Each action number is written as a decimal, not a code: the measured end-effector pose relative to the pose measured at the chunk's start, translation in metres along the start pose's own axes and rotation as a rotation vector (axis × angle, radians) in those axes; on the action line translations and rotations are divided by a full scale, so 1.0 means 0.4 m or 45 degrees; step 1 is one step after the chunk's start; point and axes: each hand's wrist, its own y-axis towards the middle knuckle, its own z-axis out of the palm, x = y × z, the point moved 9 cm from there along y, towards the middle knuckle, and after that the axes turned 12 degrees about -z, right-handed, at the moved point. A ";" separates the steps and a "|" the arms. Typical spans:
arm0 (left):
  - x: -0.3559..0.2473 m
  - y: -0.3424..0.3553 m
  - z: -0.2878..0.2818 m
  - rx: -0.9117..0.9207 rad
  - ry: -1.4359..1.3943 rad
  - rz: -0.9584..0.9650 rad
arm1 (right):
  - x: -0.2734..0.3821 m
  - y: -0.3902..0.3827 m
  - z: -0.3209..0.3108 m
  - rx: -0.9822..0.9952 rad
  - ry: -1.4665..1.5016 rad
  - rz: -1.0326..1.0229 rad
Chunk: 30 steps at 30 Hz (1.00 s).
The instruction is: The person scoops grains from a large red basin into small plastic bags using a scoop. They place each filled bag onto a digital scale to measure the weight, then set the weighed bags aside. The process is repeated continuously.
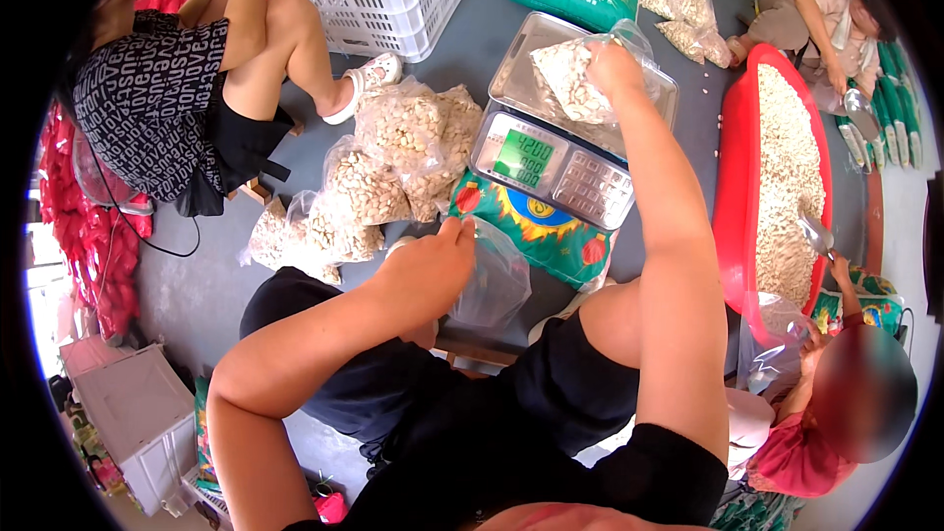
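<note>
My right hand (618, 71) is closed on a clear bag of pale nuts or seeds (570, 79), over the pan of a digital scale (511, 147). Whether the bag's weight rests on the pan, I cannot tell. The scale's display glows green, and beneath it lies a printed green sack (536, 236). Nearer to me, my left hand (442, 270) grips a clear plastic bag (492, 280) that hangs down and looks empty. Several filled clear bags (369, 182) are heaped on the floor to the left of the scale.
On the right stands a long red tub (733, 187) of pale nuts, where a person's hand works a metal scoop (814, 234). A white plastic crate (383, 10) is at the back. Another person sits at the left. More filled bags (688, 25) lie at the back right.
</note>
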 end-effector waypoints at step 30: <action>-0.005 0.092 -0.055 -0.130 -0.586 -0.201 | 0.443 -0.603 -0.037 1.047 1.768 -0.100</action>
